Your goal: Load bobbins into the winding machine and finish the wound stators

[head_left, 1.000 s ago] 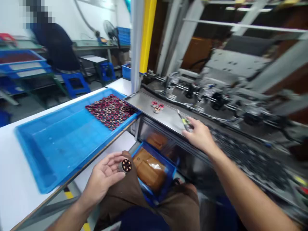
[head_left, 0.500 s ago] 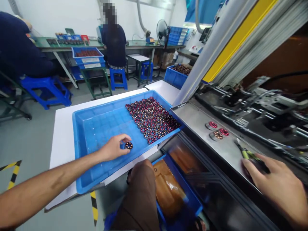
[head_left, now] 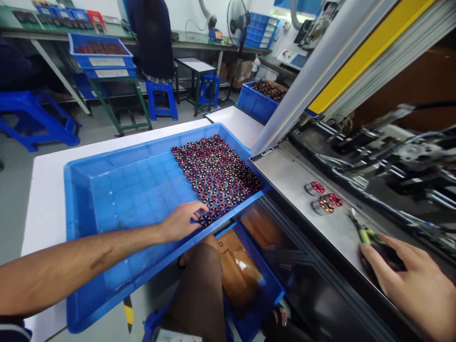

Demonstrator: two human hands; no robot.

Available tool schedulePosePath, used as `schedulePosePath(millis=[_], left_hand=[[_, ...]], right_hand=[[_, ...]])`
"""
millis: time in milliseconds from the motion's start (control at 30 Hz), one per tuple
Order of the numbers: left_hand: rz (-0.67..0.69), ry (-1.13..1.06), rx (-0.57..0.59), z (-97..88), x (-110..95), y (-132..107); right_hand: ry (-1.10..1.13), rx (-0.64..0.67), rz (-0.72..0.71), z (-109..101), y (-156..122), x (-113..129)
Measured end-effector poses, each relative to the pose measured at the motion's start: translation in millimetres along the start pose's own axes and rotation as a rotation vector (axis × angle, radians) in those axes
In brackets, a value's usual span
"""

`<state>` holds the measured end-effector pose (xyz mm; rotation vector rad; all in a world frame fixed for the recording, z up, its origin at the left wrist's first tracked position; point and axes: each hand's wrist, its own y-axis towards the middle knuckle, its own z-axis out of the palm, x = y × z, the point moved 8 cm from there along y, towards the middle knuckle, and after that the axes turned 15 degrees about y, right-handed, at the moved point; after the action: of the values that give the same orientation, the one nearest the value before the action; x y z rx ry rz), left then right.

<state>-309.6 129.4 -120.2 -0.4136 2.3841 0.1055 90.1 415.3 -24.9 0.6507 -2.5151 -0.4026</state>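
Observation:
My left hand (head_left: 183, 219) reaches into the blue tray (head_left: 107, 190) and pinches a small round wound motor part (head_left: 205, 220) at the near end of the packed rows of such parts (head_left: 217, 173). My right hand (head_left: 415, 280) lies at the lower right on the steel shelf (head_left: 295, 175), fingers curled over the handle of yellow-green cutters (head_left: 365, 232). Three loose round parts (head_left: 322, 197) sit on the shelf ahead of that hand.
A machine with rails and cables (head_left: 392, 156) fills the right side behind a grey and yellow post (head_left: 335, 52). A lower blue bin with brown bags (head_left: 245, 275) stands by my knee. Another person's back (head_left: 149, 38), blue stools and benches are behind.
My left hand carried the round part from near my lap into the tray and set it against the rows. My right hand stayed on the cutters. The view swung left.

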Motion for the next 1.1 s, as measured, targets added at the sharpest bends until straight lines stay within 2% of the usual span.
schedulePosePath(millis=[133,233,300,367,433,500,600,700,800,867,967,1033,1100], left_hand=[[0.029,0.011,-0.007,-0.5,0.6,-7.4],[0.079,0.066,-0.05,-22.3,-15.8,-2.3],[0.163,0.166,-0.164,-46.0,-49.0,11.6],[0.294,0.246,-0.259,-59.7,-100.5,30.9],[0.383,0.223,-0.264,-54.0,-153.3,55.2],[0.373,0.166,-0.216,-31.6,-192.7,83.0],[0.345,0.147,-0.199,11.6,-228.8,115.2],[0.275,0.132,-0.225,43.8,-240.7,129.7],[0.231,0.114,-0.28,55.6,-246.6,129.8],[0.224,0.095,-0.314,54.7,-250.3,126.4],[0.257,0.046,-0.342,44.0,-256.7,113.6],[0.306,-0.003,-0.364,31.2,-261.2,93.4],[0.366,-0.05,-0.392,17.7,-265.0,59.7]], right_hand=[[0.009,0.0,-0.074,-6.4,-6.2,38.8],[0.033,0.009,-0.088,-6.6,-10.5,51.8],[0.029,0.004,-0.075,-6.1,-12.5,52.6],[0.033,-0.001,-0.065,-5.5,-14.3,52.0],[0.046,-0.004,-0.058,-5.5,-16.2,52.6],[0.065,-0.003,-0.049,-6.0,-18.1,54.4],[0.094,0.0,-0.035,-8.2,-20.3,57.4],[0.124,0.013,-0.031,-10.5,-22.9,59.7],[0.172,0.039,-0.044,-11.5,-26.4,62.3],[0.221,0.05,-0.051,-13.1,-27.8,63.9],[0.332,0.04,-0.046,-21.6,-26.9,67.5],[0.437,0.008,-0.045,-34.0,-28.7,74.2],[0.568,-0.027,-0.052,-49.6,-39.7,86.7]])
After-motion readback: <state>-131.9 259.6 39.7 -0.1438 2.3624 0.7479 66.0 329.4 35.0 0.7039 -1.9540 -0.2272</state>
